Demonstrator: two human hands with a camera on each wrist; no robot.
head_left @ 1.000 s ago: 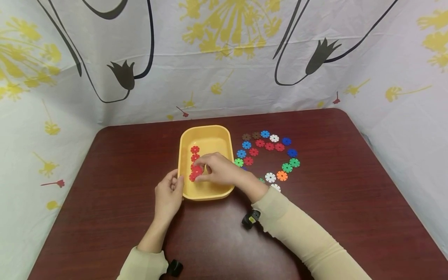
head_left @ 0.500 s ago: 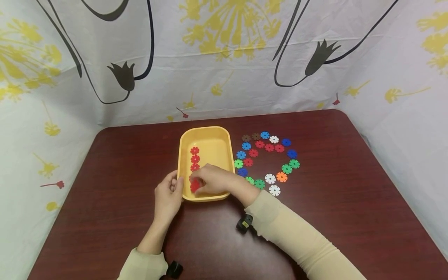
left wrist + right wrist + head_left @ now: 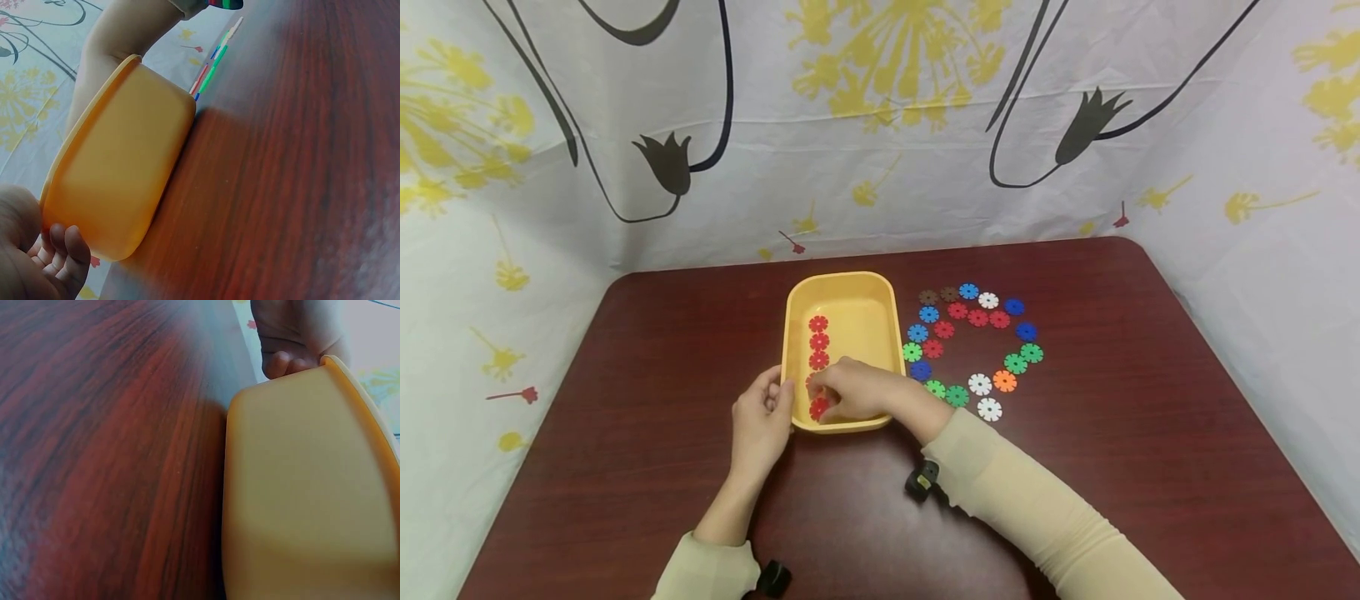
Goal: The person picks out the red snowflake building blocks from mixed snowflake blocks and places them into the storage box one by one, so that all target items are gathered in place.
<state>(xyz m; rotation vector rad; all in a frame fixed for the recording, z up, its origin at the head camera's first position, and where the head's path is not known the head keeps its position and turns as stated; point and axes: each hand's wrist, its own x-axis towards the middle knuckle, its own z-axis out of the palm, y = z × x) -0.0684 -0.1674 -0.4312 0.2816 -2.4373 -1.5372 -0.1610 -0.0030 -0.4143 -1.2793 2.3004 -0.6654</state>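
A yellow plastic tray [image 3: 842, 284] stands on the table, with several red notched plastic discs [image 3: 818, 342] in a column along its left side. My left hand [image 3: 762, 425] grips the tray's left rim near the front corner. In the left wrist view, the left hand's fingers [image 3: 76, 253] lie against the tray's outer wall [image 3: 125, 156]. Reaching over the right rim, my right hand [image 3: 861, 390] holds the nearest red disc [image 3: 817, 408] between thumb and fingers at the column's front end. The right hand partly covers the disc just behind it.
Right of the tray, notched discs in blue, green, white, orange, brown and red lie in a loose ring; a white disc [image 3: 989, 409] is nearest the front. The dark red wooden table [image 3: 1112, 467] meets a patterned cloth [image 3: 925, 192] at its back edge.
My right hand has moved toward the tray's front with a red disc, bringing it to the column's near end. More discs of the ring show beside the forearm. The left hand stays put.
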